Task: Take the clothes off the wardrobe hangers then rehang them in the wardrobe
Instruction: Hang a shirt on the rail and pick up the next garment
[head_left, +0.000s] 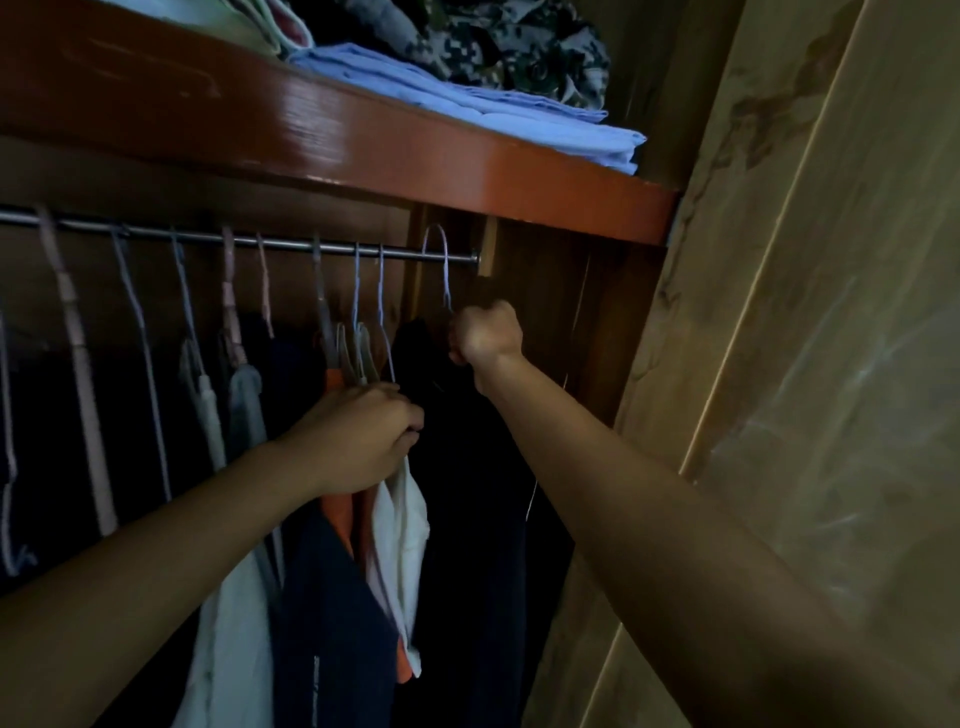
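A metal rail (291, 243) runs across the wardrobe with several hangers on it. My right hand (485, 332) grips the neck of a pale wire hanger (441, 265) whose hook sits over the rail's right end; a black garment (467, 493) hangs from it. My left hand (363, 441) grips the bunched tops of the neighbouring clothes, a white garment (402, 530) and an orange and navy one (332, 597), just left of the black one. Empty hangers (140, 353) hang further left.
A brown shelf (363, 140) above the rail holds folded light-blue cloth (467, 109) and a camouflage garment (519, 47). The wardrobe's pale side panel (805, 338) stands close on the right. More dark and white clothes hang at the lower left.
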